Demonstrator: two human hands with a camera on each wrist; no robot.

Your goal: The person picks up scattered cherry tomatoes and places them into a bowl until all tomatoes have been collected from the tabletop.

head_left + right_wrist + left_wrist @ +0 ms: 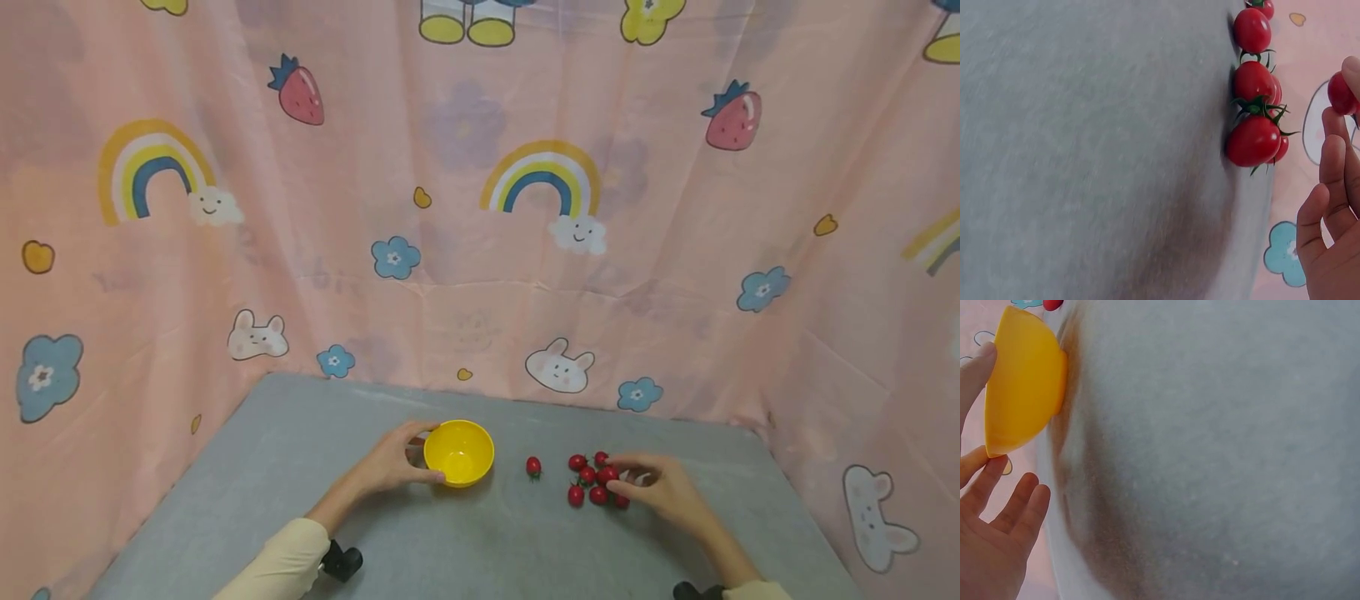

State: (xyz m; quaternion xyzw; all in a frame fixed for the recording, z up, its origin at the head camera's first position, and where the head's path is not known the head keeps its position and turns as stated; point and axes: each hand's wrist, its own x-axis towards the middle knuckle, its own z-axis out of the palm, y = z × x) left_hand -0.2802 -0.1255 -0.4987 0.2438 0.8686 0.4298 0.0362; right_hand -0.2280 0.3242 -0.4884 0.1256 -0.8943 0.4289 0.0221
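A small yellow bowl [459, 454] stands on the grey table. My left hand [392, 460] grips it from the left, thumb on the near side and fingers at the far side of the rim. Between thumb and fingertips my right hand [666, 490] pinches a red cherry tomato [1339, 94], raised off the table in the right wrist view. Several other cherry tomatoes [576, 496] with green stems lie grouped beneath and left of that hand, some partly hidden by it. One lone cherry tomato [533, 466] lies between the bowl and the group.
The grey tabletop [480, 550] extends around the hands. Behind it and along both sides hangs a pink curtain [450, 317] printed with rainbows, flowers and bunnies. A black wrist mount [342, 562] sits at the left sleeve, another [696, 592] by the right sleeve.
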